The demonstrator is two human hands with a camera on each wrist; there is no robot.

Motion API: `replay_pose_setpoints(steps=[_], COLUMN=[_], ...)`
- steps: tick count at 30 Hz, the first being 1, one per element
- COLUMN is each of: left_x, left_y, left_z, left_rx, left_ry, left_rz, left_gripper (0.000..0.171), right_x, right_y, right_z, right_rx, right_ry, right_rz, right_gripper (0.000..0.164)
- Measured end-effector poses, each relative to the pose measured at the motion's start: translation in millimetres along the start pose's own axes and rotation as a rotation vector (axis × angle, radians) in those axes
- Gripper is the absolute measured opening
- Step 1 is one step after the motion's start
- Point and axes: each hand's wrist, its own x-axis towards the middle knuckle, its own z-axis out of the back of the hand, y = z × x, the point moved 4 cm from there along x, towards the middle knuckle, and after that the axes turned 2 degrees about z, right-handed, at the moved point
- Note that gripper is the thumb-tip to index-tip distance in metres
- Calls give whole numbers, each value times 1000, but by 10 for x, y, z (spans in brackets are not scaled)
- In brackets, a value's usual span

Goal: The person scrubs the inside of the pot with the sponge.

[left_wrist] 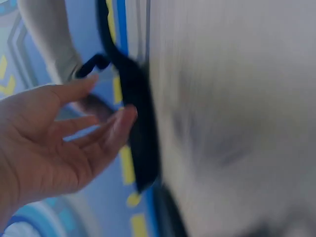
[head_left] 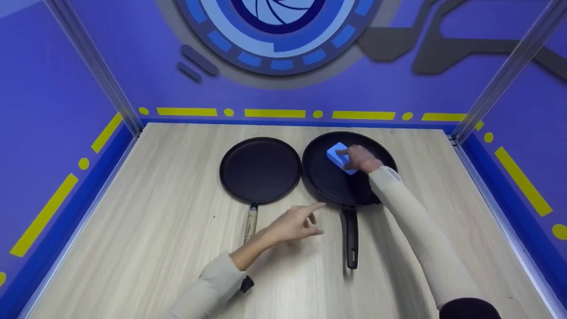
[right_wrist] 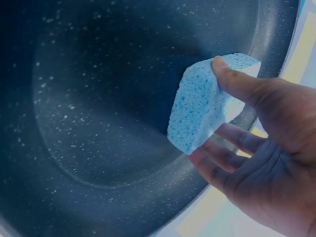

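My right hand (head_left: 361,158) grips a light blue sponge (head_left: 337,156) inside the larger black frying pan (head_left: 325,179). In the right wrist view the thumb lies on one side of the porous sponge (right_wrist: 195,106) and the fingers on the other, over a speckled dark pan surface (right_wrist: 98,133). My left hand (head_left: 294,225) hovers in front of that pan, left of its black handle (head_left: 351,239). It holds nothing; the index finger points toward the pan rim and the other fingers are loosely bent. The left wrist view is blurred, with the left hand (left_wrist: 64,138) beside the pan (left_wrist: 138,128).
A smaller flat black pan (head_left: 260,169) lies left of the frying pan, their rims nearly touching. Its patterned handle (head_left: 251,223) is partly behind the left forearm. The pale wooden table (head_left: 168,186) is bordered by blue-purple walls (head_left: 283,99) with yellow marks.
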Motion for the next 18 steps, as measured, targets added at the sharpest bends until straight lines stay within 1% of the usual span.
replay_pose_setpoints(steps=[2, 4, 5, 6, 7, 8, 12, 15, 18], left_x=[96, 138, 143, 148, 156, 168, 229, 284, 348], left_y=[-29, -56, -73, -92, -113, -137, -235, -279, -289], left_z=[-166, -321, -390, -455, -509, -555, -671, -708, -732], left_rx=[-235, -448, -523, -576, -602, -610, -570, -539, -582], left_ry=[99, 167, 187, 199, 204, 205, 183, 158, 138], left_rz=[47, 125, 163, 196, 214, 219, 196, 179, 202], left_gripper=[70, 72, 72, 71, 69, 67, 60, 62, 69], right_x=[-10, -19, -20, -20, -22, -23, -26, -47, -85], right_y=[-15, -16, -13, -10, -8, -7, -2, 27, 81], right_z=[-9, -28, -42, -55, -67, -76, -109, -108, -90], right_rx=[-19, -11, -3, 8, 19, 26, 17, -1, -18], right_ry=[-6, -10, -11, -12, -13, -14, -10, -2, 19], right_rz=[17, 34, 40, 43, 44, 45, 45, 65, 102], right_gripper=[65, 65, 66, 66, 66, 67, 67, 67, 68])
